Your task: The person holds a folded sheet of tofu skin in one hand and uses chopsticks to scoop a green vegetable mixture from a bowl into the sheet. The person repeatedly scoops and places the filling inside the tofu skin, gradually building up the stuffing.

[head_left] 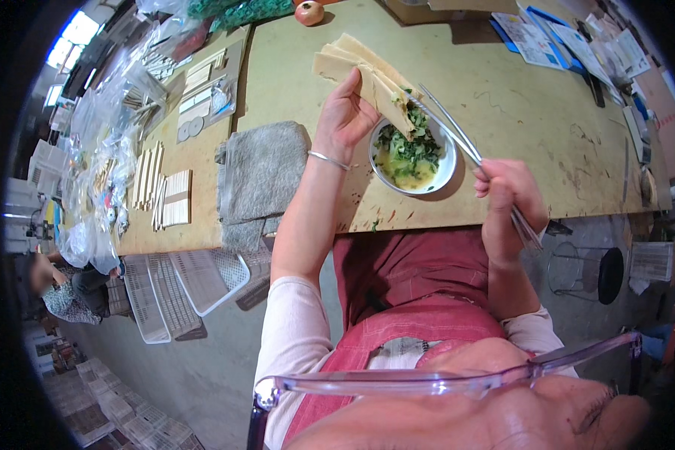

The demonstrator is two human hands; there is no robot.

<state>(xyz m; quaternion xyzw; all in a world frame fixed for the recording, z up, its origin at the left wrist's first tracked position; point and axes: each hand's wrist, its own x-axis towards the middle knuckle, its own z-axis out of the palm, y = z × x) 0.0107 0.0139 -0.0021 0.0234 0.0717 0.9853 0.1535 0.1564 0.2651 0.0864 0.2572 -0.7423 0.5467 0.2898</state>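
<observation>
My left hand (350,112) grips a folded flatbread (371,75), its layers fanned apart and its lower edge hanging over a white bowl (451,166). Chopped green vegetables (409,154) in pale liquid fill much of the bowl. A pair of metal chopsticks (457,133) is held in my right hand (510,199), at the bowl's right side. Their tips reach the open lower edge of the flatbread, where some greens show between the layers.
A grey towel (262,176) lies left of my left forearm. Beyond it are wooden sticks (176,199) and plastic bags (90,165). A pomegranate-like fruit (309,13) sits at the far edge. Papers (529,41) lie far right. White plastic baskets (210,281) stand below the table; another person (71,296) is at left.
</observation>
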